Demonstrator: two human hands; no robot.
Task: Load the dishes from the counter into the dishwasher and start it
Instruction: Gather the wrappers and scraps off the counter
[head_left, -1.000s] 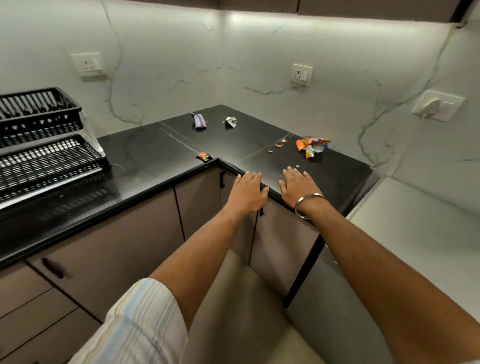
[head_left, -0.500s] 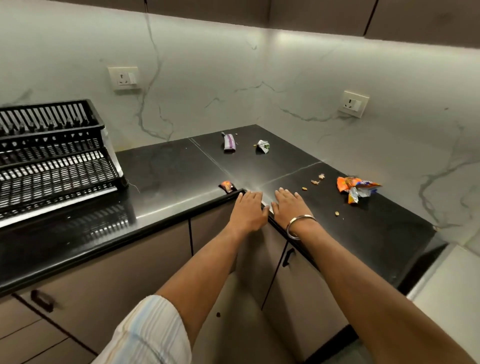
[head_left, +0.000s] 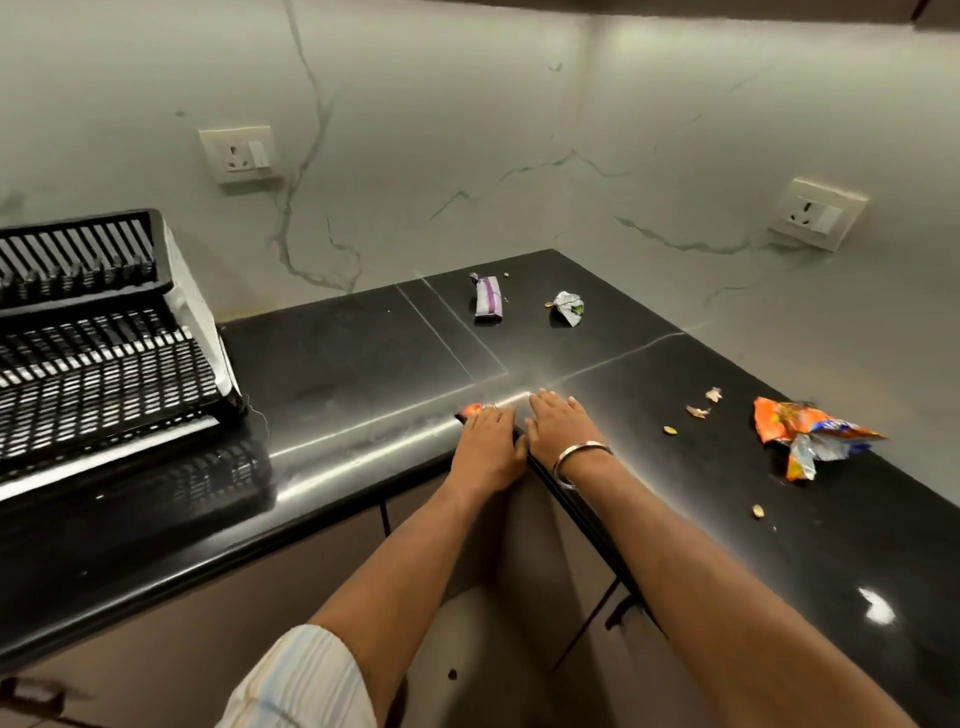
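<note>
**No dishes in sight: look before reaching**

I see no dishes and no dishwasher from here. The black counter (head_left: 363, 364) carries only litter: a purple wrapper (head_left: 488, 304), a crumpled foil scrap (head_left: 570, 307), an orange packet (head_left: 802, 434). The dish rack (head_left: 98, 358) appears bare. My left hand (head_left: 488, 452) and right hand (head_left: 558, 431) lie flat at the inner corner, fingers straight, holding nothing. I judge it best to lift both hands and scan below and sideways first.

The black counter (head_left: 363, 364) is glossy, polished stone, throwing back the light. The far wall (head_left: 467, 156) looks like matt veined marble. At left, the dish rack (head_left: 104, 374) seems black plastic. At right, the crumpled orange wrapper (head_left: 800, 431) is shiny foil.
</note>
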